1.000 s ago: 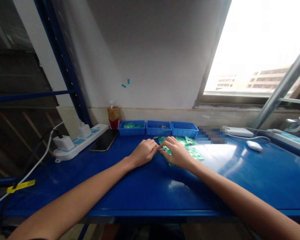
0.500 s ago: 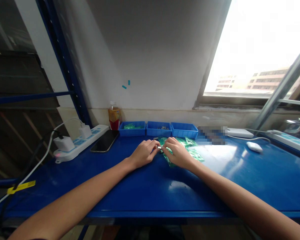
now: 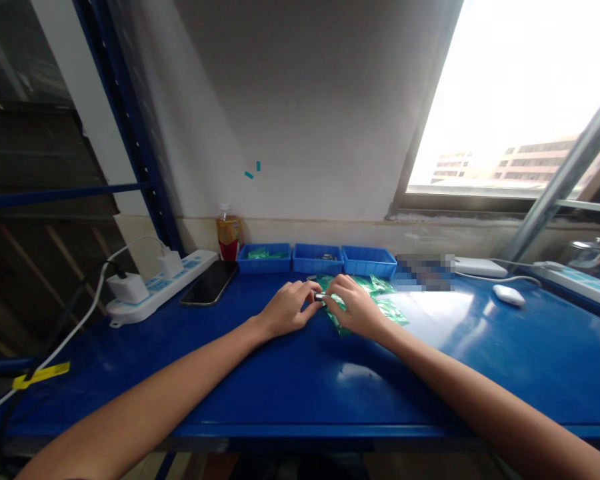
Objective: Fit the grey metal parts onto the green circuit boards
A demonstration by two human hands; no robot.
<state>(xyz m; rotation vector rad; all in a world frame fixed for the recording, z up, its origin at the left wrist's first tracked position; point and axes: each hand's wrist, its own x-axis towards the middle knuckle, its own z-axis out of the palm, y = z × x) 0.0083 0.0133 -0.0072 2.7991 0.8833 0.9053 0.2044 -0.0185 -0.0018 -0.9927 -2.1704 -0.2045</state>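
Between the fingertips of my left hand and my right hand is a small metallic piece, too small for me to name. Both hands are closed in a pinch on it, just above the blue table. Shiny green plastic packets lie beneath and beside my right hand, which partly hides them. Behind my hands, a blue bin contains small metallic parts.
Left of that bin, another blue bin holds green packets; a third stands to the right. A bottle, phone and power strip are at left. A white earphone-like case lies at right.
The small piece has turned slightly in my fingertips: its light face showed before, and a darker one shows now. My hands have hardly moved.
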